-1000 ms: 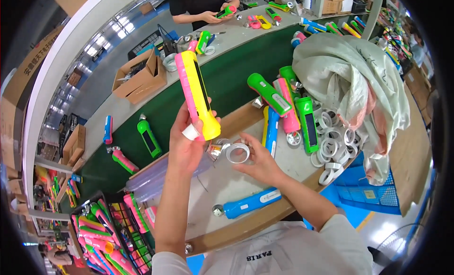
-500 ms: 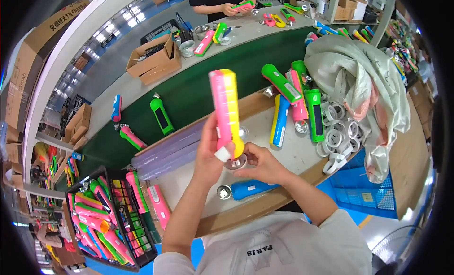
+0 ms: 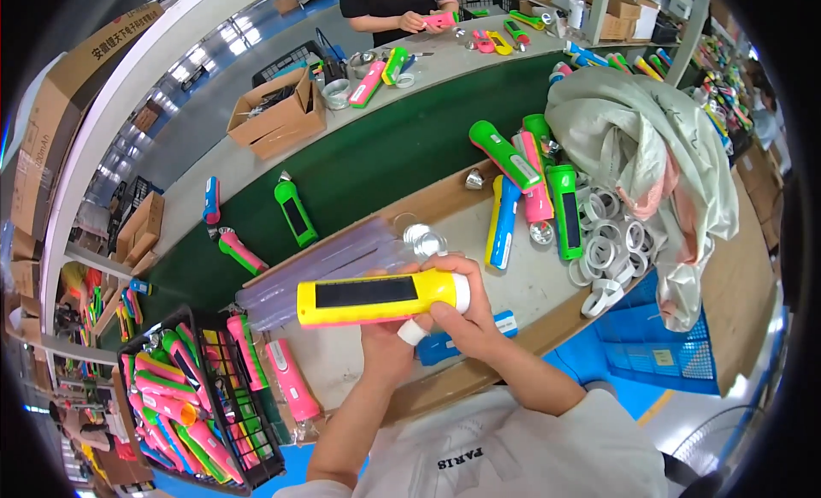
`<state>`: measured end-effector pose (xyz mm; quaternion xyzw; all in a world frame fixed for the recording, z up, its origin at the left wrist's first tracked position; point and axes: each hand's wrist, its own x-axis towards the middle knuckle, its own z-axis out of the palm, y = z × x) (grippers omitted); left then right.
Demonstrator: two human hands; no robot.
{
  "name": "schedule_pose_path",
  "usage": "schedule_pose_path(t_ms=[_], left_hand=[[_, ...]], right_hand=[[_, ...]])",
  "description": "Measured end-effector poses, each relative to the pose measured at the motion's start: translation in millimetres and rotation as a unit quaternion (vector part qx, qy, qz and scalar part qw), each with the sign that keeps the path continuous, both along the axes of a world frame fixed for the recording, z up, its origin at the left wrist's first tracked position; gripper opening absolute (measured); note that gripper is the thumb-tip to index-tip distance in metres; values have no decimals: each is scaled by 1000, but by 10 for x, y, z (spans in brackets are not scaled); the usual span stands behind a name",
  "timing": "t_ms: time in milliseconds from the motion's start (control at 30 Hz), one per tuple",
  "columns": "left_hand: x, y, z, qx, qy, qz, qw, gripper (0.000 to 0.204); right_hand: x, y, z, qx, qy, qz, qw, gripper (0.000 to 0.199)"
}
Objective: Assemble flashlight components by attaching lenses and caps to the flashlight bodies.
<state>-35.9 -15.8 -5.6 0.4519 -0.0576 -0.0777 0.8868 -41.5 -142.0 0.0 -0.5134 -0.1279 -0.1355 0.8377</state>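
A yellow and pink flashlight [image 3: 368, 298] lies nearly level between my hands, its dark solar panel facing up. A white ring [image 3: 462, 293] sits around its wider head end at the right. My right hand [image 3: 472, 323] is wrapped round that head, thumb on the near side. From below and behind, my left hand [image 3: 389, 348] supports the body; its fingers are partly hidden, and a white wrap [image 3: 412, 332] covers its thumb. Just behind my hands on the bench lies a blue flashlight [image 3: 440, 348], partly covered. Clear round lenses [image 3: 423, 240] rest beyond the held flashlight.
Several flashlights [image 3: 505, 224] and a heap of white rings [image 3: 607, 250] lie at the right, beside a pale sack [image 3: 633, 130]. A black crate [image 3: 248, 412] of flashlights stands at the left. Past the green belt [image 3: 359, 173], a co-worker's hands [image 3: 419, 21] hold a pink flashlight.
The flashlight has turned from upright to level, its head now toward the right. My right hand has moved from beside the reflector to gripping the head, where the white ring now shows.
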Motion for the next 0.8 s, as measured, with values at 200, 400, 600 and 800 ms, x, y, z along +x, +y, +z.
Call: schedule_pose_path(t_ms=[200, 400, 600, 800], left_hand=[[38, 1100, 151, -63, 28, -225, 972, 84], [-164, 907, 671, 313, 39, -299, 901, 69], [-295, 1031, 764, 236, -54, -404, 882, 65], [51, 722, 468, 720, -411, -141, 542, 66]], right_hand=[[51, -372, 39, -215, -16, 36, 976, 40], [24, -346, 273, -340, -137, 35, 930, 46], [-392, -269, 529, -252, -293, 37, 922, 37], [265, -272, -8, -41, 400, 161, 901, 40]])
